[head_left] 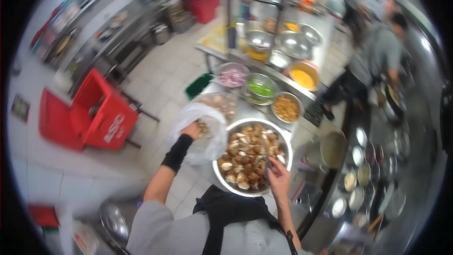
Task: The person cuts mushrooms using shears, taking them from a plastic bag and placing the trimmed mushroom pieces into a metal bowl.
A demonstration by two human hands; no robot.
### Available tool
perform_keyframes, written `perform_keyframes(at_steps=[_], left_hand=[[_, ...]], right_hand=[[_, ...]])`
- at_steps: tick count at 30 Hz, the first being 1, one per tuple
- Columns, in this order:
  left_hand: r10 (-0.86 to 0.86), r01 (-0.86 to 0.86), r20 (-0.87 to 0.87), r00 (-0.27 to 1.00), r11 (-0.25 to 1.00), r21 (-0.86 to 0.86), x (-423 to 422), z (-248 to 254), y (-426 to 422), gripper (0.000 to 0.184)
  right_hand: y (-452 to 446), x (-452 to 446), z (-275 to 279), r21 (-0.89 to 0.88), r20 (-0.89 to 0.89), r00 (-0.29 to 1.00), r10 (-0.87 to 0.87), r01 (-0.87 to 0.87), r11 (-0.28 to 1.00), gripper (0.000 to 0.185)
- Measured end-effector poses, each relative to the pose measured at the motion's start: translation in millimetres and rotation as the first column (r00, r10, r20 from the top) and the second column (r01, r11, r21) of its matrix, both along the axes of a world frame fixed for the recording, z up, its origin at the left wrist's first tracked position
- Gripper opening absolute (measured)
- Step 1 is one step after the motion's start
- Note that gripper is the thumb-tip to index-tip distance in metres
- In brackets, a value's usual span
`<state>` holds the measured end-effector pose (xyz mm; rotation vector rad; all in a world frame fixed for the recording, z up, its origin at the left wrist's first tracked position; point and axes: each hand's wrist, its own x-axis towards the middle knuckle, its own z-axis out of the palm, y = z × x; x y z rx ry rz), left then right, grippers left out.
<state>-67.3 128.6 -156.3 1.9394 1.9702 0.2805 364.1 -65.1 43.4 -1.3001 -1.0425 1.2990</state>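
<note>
Hovering over the mushrooms (243, 160) in the steel bowl (281, 137), a knife (266, 158) was clamped in the right hand (279, 179); the left hand (192, 130) was lowered into the plastic bag (214, 146) beside the bowl; whether its fingers were closed could not be told.

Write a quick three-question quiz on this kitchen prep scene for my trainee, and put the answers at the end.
1. Multiple choice: what colour is the wristband on the arm of the left hand?
A) red
B) white
C) black

2. Look at the right hand, over the large bowl of mushrooms. True or false: it holds a ladle.

3. Fill in the blank: the left hand reaches into a plastic ____.

Key:
1. C
2. False; it holds a knife.
3. bag
</note>
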Motion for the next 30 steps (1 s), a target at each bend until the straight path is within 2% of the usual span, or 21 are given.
perform_keyframes(at_steps=[3, 7, 9, 15, 18, 21, 24, 27, 30], left_hand=[[0.002, -0.003, 0.011, 1.0, 0.996, 0.084, 9, 18, 1, 0.047], [0.032, -0.03, -0.009, 0.999, 0.983, 0.179, 15, 27, 0, 0.046], [0.048, -0.043, -0.017, 0.999, 0.976, 0.213, 17, 29, -1, 0.045], [0.093, -0.071, -0.058, 0.994, 0.95, 0.302, 15, 27, -16, 0.044], [0.109, -0.087, -0.061, 0.992, 0.953, 0.29, 19, 30, -24, 0.044], [0.101, -0.089, -0.058, 0.993, 0.979, 0.186, 28, 46, -37, 0.051], [0.141, -0.147, 0.043, 0.989, 0.966, 0.213, 45, 78, -43, 0.055], [0.325, -0.342, 0.156, 0.933, 0.934, 0.102, 69, 113, -58, 0.052], [0.263, -0.387, 0.534, 0.803, 0.913, 0.132, 68, 121, -74, 0.049]], right_hand=[[3, -4, -3, -0.006, 0.09, 0.996, -0.004, 0.005, 1.0, 0.038], [6, -12, -6, 0.008, -0.029, 1.0, 0.01, -0.01, 1.0, 0.04], [4, -9, -5, -0.019, 0.004, 0.999, 0.036, -0.036, 0.999, 0.041], [3, -17, -11, 0.048, -0.096, 0.995, -0.001, 0.005, 0.999, 0.041], [3, -14, -11, 0.015, -0.079, 0.997, 0.01, -0.009, 1.0, 0.04], [4, -12, -15, 0.01, -0.069, 0.997, 0.013, -0.013, 1.0, 0.04], [8, -11, -17, 0.003, -0.064, 0.998, 0.02, -0.02, 1.0, 0.041], [12, -8, -12, -0.017, -0.026, 0.999, 0.028, -0.029, 0.999, 0.041], [10, -8, -8, -0.02, 0.041, 0.999, 0.028, -0.027, 0.999, 0.04]])
